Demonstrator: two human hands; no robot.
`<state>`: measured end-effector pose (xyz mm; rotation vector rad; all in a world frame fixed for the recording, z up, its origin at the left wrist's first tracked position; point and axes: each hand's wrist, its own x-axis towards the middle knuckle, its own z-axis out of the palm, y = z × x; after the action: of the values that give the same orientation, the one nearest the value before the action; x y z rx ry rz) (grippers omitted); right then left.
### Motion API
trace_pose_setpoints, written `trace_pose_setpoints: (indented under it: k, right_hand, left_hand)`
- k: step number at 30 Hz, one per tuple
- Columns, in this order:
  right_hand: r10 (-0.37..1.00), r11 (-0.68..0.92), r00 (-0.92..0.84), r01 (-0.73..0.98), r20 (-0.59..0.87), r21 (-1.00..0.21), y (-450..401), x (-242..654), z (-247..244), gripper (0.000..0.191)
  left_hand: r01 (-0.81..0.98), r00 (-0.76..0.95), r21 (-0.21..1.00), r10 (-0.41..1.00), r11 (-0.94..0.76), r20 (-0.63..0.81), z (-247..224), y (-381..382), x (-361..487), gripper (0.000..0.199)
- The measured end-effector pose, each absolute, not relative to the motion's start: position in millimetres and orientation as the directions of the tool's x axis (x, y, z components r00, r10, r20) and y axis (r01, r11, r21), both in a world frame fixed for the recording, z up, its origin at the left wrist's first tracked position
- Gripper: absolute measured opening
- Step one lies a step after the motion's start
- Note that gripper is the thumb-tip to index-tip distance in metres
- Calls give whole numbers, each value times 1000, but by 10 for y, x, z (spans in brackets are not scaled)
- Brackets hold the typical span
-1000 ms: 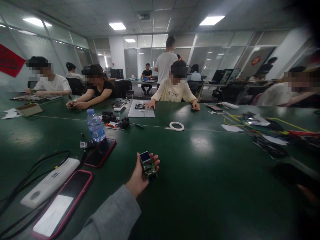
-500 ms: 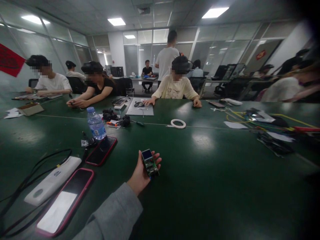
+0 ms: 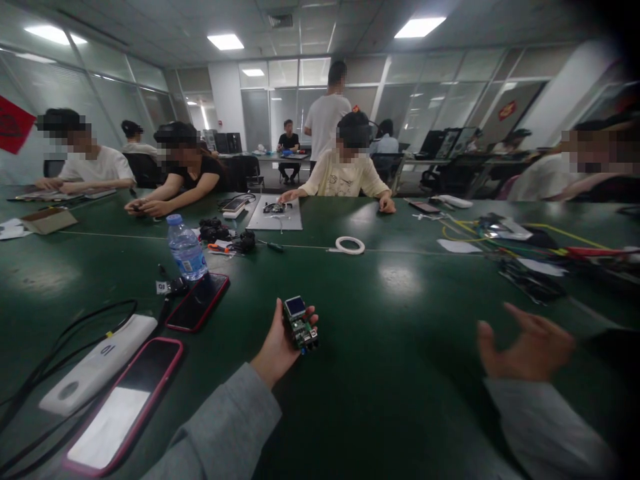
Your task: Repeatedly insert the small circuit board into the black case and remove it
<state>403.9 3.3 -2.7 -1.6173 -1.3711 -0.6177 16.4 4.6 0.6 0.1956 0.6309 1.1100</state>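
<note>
A small green circuit board (image 3: 301, 329) with a dark little screen at its top rests in my left hand (image 3: 277, 347), whose fingers wrap round it above the table. My right hand (image 3: 530, 343) is raised over the table at the right, thumb and fingers apart, holding nothing; it is slightly blurred. Left of my left hand lie a dark phone with a red edge (image 3: 199, 303), a phone in a pink case (image 3: 127, 407) and a white device (image 3: 100, 365) with black cables.
A water bottle (image 3: 186, 248) stands behind the phones. A white ring (image 3: 350, 245) lies mid-table on the green tabletop (image 3: 400, 373). Cables and papers (image 3: 505, 228) spread at the right. Several people sit across the table; one person (image 3: 327, 120) stands behind.
My right hand has come into view from the right. My left hand still holds the board, almost unmoved. The whole view has shifted slightly.
</note>
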Motion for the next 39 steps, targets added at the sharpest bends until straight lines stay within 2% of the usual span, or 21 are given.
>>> trace_pose_setpoints:
  k: [3, 6, 9, 13, 17, 22, 25, 32, 39]
  right_hand:
    - [531, 363, -77, 920, 844, -144, 34, 3152, -163, 43]
    - [557, 612, -322, 782, 766, -117, -109, 2236, -180, 43]
    - [506, 741, -416, 658, 756, -134, -204, 1754, -115, 43]
    - [541, 730, -321, 638, 777, -245, -129, 1705, -64, 39]
    - [604, 695, -270, 638, 750, -330, -43, 1784, -86, 40]
    - [622, 703, -321, 632, 714, -328, -57, 1780, -96, 44]
    - [635, 692, -316, 639, 704, -337, -70, 1781, -81, 45]
    - [596, 716, -329, 630, 732, -300, -80, 1809, -77, 41]
    - [594, 719, -301, 615, 746, -324, -72, 1800, -72, 34]
  left_hand:
    - [-768, 289, 457, 879, 450, -379, 8, 48, 163, 54]
    - [-758, 291, 465, 875, 458, -386, -11, 59, 165, 54]
    - [-733, 336, 466, 860, 495, -385, -44, 63, 176, 55]
    - [-670, 431, 487, 828, 560, -359, -46, 48, 186, 57]
    - [-542, 466, 554, 775, 631, -427, 22, 27, 182, 60]
    - [-488, 453, 583, 760, 649, -466, 74, 19, 195, 59]
    - [-476, 455, 616, 775, 627, -438, 47, 25, 197, 58]
    - [-433, 519, 627, 748, 647, -413, 8, 40, 193, 58]
    - [-444, 510, 655, 773, 612, -378, -12, 36, 206, 56]
